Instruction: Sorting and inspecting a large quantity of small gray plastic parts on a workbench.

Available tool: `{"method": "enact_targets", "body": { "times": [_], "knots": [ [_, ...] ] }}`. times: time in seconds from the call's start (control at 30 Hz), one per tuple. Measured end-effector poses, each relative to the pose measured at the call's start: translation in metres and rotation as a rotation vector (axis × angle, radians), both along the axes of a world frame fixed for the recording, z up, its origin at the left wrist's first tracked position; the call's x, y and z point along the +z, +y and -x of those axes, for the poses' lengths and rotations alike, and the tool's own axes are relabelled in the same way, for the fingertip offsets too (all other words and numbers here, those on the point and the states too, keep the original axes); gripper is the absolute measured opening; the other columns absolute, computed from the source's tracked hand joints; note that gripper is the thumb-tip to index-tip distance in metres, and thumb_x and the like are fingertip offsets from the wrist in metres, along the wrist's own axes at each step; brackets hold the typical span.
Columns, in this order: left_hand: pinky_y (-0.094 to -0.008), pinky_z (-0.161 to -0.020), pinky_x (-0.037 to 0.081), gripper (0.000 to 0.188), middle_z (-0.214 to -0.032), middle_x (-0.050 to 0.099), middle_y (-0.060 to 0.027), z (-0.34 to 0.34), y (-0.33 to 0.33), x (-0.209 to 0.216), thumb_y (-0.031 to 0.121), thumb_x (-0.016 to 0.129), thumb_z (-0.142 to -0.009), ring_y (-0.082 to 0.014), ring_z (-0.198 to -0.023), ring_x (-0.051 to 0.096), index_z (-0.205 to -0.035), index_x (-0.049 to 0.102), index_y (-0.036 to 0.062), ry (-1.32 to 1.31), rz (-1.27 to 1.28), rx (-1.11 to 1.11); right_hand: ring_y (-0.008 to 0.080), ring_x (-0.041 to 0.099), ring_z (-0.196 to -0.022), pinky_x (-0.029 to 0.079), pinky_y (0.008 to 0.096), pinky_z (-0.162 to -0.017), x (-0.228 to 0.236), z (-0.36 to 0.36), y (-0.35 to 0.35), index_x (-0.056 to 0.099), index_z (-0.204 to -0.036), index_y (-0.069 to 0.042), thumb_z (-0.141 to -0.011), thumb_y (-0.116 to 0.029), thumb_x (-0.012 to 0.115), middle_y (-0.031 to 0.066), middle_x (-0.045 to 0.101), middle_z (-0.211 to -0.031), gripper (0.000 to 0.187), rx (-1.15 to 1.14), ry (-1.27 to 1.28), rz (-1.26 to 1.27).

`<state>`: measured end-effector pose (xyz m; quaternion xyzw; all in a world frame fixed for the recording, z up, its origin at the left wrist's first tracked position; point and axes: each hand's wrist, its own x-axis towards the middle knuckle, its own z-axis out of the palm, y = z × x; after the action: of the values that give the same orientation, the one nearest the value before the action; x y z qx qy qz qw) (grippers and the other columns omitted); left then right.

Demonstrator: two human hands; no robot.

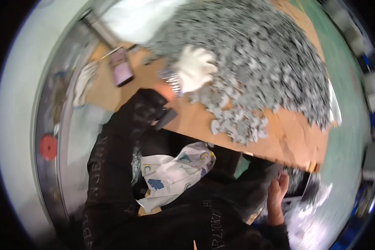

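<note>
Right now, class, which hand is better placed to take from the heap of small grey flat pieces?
Left, probably: the white-gloved left hand is at the grey heap; the bare right hand is off the brown tabletop.

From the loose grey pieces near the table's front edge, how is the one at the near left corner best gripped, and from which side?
Probably pinch the exposed left rim of that grey piece, coming from the left: bare brown tabletop lies there, while neighbouring pieces crowd its right. It seems to lie flat, though blur hides its exact outline.
</note>
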<state>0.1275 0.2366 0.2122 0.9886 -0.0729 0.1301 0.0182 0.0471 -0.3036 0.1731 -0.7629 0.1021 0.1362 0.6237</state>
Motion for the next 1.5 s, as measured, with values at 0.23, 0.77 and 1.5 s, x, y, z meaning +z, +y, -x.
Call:
{"method": "enact_targets", "body": {
  "times": [0.23, 0.77, 1.5],
  "knots": [
    [-0.0405, -0.084, 0.044, 0.022, -0.088, 0.071, -0.0003, -0.030, -0.021, 0.029, 0.032, 0.059, -0.093, -0.0202, -0.085, 0.066, -0.089, 0.074, 0.0163, 0.259, -0.150, -0.022, 0.0030, 0.036, -0.050, 0.027, 0.0208, -0.040, -0.014, 0.002, 0.006, 0.054, -0.119, -0.010, -0.090, 0.003, 0.058, -0.0025, 0.050, -0.083, 0.031, 0.096, -0.006, -0.058],
    [-0.0362, -0.081, 0.059, 0.029, -0.103, 0.078, -0.0121, -0.003, -0.092, 0.036, 0.029, 0.081, -0.088, -0.0215, -0.089, 0.076, -0.110, 0.077, 0.0108, 0.131, 1.206, -0.157, 0.0022, 0.029, -0.049, 0.020, 0.0211, -0.041, 0.093, -0.106, 0.232, 0.057, -0.119, -0.012, -0.106, -0.008, 0.057, -0.0058, 0.045, -0.072, 0.013, 0.316, -0.018, -0.397],
    [-0.0334, -0.078, 0.059, 0.025, -0.104, 0.076, -0.0064, 0.001, -0.062, 0.013, 0.020, 0.062, -0.105, -0.0231, -0.088, 0.072, -0.122, 0.070, 0.0044, -0.037, 1.179, 0.010, 0.0053, 0.041, -0.050, 0.028, 0.0230, -0.044, 0.066, -0.125, 0.198, 0.063, -0.106, -0.009, -0.105, -0.010, 0.062, 0.0040, 0.065, -0.082, 0.002, 0.141, -0.090, -0.375]
  ]
}}
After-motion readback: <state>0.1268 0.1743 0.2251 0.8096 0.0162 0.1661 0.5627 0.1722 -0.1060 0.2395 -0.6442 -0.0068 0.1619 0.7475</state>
